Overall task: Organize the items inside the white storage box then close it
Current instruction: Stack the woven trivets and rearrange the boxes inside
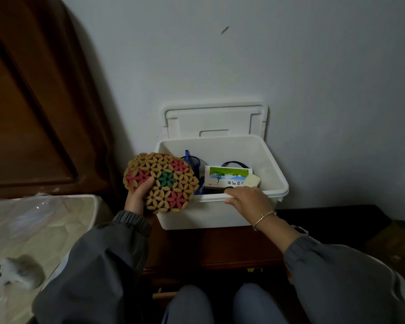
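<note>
The white storage box (274,169) stands open on a dark wooden nightstand, its lid (214,121) leaning back against the wall. Inside lie a white and green carton (227,177), a cream flat object (253,181), black cords (234,163) and a blue item (192,160). My left hand (138,195) holds a round woven mat (161,182) of tan, pink and green petals at the box's left outer side. My right hand (248,199) rests over the front rim, fingers curled at the edge; what they touch inside is hidden.
The nightstand (211,249) carries the box against a pale wall. A dark wooden headboard (33,101) rises at the left, with a mattress in clear plastic (33,230) below it. A cardboard box (398,244) sits at the right. My knees are at the bottom.
</note>
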Available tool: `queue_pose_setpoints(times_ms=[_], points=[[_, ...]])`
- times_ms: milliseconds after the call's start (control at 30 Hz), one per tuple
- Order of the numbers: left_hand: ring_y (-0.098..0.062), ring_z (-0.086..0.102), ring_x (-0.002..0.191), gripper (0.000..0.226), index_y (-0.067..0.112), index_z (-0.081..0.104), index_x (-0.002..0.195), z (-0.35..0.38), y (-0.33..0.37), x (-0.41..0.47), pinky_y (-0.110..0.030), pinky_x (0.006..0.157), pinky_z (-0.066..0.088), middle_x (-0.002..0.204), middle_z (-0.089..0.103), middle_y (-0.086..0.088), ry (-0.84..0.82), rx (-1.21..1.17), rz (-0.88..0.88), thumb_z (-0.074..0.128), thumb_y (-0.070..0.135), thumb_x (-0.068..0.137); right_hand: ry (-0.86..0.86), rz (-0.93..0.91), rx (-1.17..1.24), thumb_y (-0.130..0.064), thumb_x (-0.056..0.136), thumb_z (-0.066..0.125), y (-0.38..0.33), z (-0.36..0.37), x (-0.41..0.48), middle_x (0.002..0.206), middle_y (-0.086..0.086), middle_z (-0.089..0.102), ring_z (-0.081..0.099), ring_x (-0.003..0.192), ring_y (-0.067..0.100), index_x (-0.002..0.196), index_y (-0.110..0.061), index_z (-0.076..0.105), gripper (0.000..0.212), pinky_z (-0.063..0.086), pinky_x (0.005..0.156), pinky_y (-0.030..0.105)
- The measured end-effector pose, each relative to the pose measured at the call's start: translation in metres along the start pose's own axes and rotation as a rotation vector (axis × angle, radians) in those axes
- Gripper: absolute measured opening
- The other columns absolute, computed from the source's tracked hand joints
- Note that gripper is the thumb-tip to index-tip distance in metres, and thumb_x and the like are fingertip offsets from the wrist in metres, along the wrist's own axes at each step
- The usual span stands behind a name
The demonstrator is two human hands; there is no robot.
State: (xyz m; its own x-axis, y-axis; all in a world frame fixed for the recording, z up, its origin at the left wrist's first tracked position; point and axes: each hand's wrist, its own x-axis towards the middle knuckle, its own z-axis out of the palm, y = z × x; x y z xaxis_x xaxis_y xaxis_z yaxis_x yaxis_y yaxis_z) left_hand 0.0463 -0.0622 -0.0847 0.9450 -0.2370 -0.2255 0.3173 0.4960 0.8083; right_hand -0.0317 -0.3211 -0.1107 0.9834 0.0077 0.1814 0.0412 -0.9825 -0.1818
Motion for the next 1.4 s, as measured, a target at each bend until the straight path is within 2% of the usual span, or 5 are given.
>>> queue_pose_setpoints(times_ms=[267,433,833,1133,1400], points=[[-0.030,0.067,0.102,0.043,0.019,0.057,0.122,0.007,0.004,-0.030,-0.035,0.073,0.058,0.115,0.068,-0.011,-0.355,0.233,-0.057,0.064,0.014,0.079,0.108,0.287,1.059,-0.041,0.094,0.042,-0.020,-0.032,-0.020,0.138,0.000,0.051,0.044,0.128,0.012,0.130,-0.019,0.053,0.043,0.035,0.100,0.013],[-0.029,0.064,0.107,0.079,0.016,0.051,0.126,0.023,-0.009,-0.048,-0.034,0.080,0.055,0.118,0.067,-0.011,-0.555,0.383,-0.091,0.085,0.027,0.056,-0.282,0.209,1.793,-0.069,0.074,0.048,-0.027,-0.056,-0.054,0.140,0.009,0.049,0.046,0.129,0.028,0.134,-0.026,0.047,0.073,0.036,0.108,0.052],[-0.006,0.057,0.105,0.063,0.030,0.046,0.120,0.018,-0.085,-0.049,-0.006,0.075,0.047,0.110,0.060,0.015,-0.376,0.879,0.127,0.081,0.018,0.069,0.087,0.224,0.979,-0.016,0.075,0.077,-0.022,0.016,-0.093,0.115,-0.026,0.051,0.048,0.104,-0.022,0.112,-0.046,0.038,0.061,0.042,0.087,0.003],[-0.017,0.045,0.126,0.087,0.015,0.031,0.143,0.009,-0.123,-0.016,-0.034,0.108,0.036,0.135,0.051,-0.002,-0.319,1.058,0.091,0.080,0.022,0.071,0.152,0.274,0.901,-0.015,0.077,0.075,-0.004,0.062,-0.082,0.119,-0.012,0.051,0.048,0.114,0.003,0.122,-0.037,0.034,0.065,0.035,0.085,0.000],[-0.007,0.049,0.109,0.066,0.026,0.037,0.124,0.008,-0.149,-0.007,-0.003,0.075,0.037,0.102,0.049,0.023,-0.291,1.059,0.111,0.079,0.023,0.072,0.148,0.291,0.933,-0.015,0.077,0.075,0.017,0.086,-0.085,0.121,-0.013,0.052,0.048,0.112,-0.005,0.128,-0.031,0.037,0.065,0.035,0.087,-0.002]])
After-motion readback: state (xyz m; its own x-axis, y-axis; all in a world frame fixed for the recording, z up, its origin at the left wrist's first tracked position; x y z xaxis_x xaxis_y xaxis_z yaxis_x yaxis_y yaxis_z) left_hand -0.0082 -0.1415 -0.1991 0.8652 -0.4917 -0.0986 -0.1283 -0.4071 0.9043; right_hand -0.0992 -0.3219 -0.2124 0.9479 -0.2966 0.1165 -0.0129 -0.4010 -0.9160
